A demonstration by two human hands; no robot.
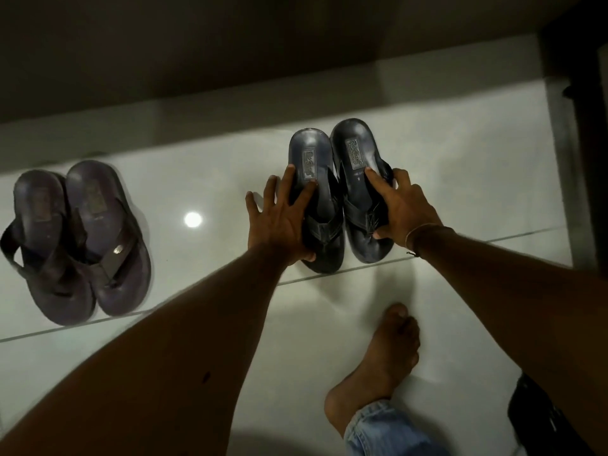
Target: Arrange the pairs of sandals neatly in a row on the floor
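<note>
Two pairs of dark sandals lie on the white tiled floor, heels toward the wall. The right pair is side by side: its left sandal [311, 153] is under my left hand [279, 222], fingers spread over its outer edge and sole. Its right sandal [357, 149] is held by my right hand [401, 205], thumb by the toe strap and fingers over the far edge. The other pair, a sandal [42, 225] and its mate [108, 232], rests untouched at the far left.
The wall base [230, 103] runs behind the sandals. A dark door frame [579, 159] stands at the right. My bare foot [381, 357] with a jeans cuff is on the floor below the right pair. A dark object [539, 416] sits at the lower right.
</note>
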